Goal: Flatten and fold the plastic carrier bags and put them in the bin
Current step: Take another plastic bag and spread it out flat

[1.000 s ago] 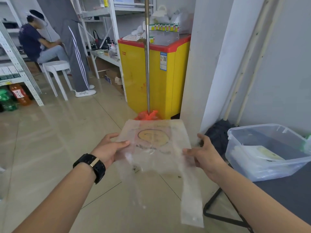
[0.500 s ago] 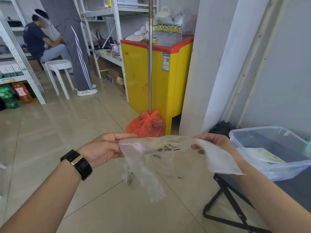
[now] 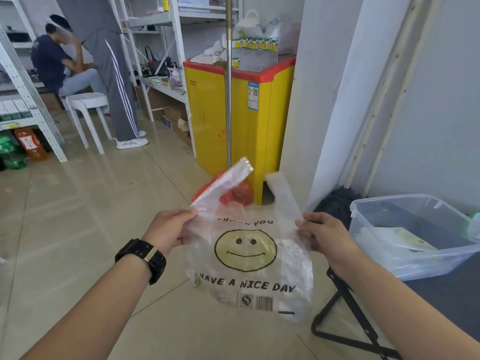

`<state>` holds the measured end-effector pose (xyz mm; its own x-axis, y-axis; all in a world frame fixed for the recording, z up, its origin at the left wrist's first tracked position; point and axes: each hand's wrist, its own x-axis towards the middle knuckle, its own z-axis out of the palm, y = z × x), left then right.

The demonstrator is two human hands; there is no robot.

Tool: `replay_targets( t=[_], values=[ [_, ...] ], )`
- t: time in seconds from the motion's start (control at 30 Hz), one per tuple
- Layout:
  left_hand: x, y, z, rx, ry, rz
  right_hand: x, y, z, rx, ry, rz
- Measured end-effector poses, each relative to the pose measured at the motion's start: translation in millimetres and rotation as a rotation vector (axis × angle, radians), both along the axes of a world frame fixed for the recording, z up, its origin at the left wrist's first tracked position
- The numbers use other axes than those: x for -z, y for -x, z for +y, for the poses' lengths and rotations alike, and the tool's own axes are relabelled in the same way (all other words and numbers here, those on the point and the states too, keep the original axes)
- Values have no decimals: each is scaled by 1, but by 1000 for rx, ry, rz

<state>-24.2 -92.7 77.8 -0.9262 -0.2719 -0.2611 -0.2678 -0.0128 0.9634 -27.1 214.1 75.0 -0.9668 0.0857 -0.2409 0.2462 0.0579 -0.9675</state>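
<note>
In mid-air beside the clear bin, left hand and right hand pinch the smiley carrier bag's upper corners; pulling evenly outward should flatten it best.

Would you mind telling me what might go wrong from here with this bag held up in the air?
The bag hangs in mid-air between the left hand and right hand, with nothing under it, so flattening may leave wrinkles and a crooked fold. Both handles flap loose above the hands and could get caught in the fold. The bin sits off to the right, so a loosely folded bag might spring open on the way there.
</note>
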Motion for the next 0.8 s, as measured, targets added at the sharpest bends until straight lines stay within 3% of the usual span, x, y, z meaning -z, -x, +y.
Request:
replay_targets(
  t=[0.17, 0.37, 0.57, 0.8],
  values=[
    [-1, 1, 1, -131, 134, 95, -4, 1, 1, -60, 18, 106],
    [-11, -6, 0, 47, 81, 209, -8, -3, 3, -69, 42, 203],
    [-15, -8, -9, 71, 120, 371, -17, -2, 10, -23, 103, 277],
    [-10, -6, -11, 140, 242, 357, -15, -6, 9, -71, 107, 178]
  ],
)
